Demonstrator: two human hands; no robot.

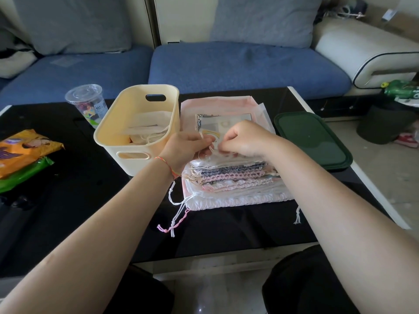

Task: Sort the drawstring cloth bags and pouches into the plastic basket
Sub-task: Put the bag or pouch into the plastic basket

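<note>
Left hand (188,147): I pinched the top pouch's cord (205,152).
Right hand (246,141): I pinched its edge, atop the stack (235,175).
Basket (118,130): just left.

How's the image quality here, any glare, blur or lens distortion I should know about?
Head view: daylight from the right, brightening the right forearm; the glossy black table mirrors soft sheen, with no harsh glare. Wide-angle lens bows the sofa and table edges. Both the left hand and the right hand look slightly soft over the bag stack.
</note>
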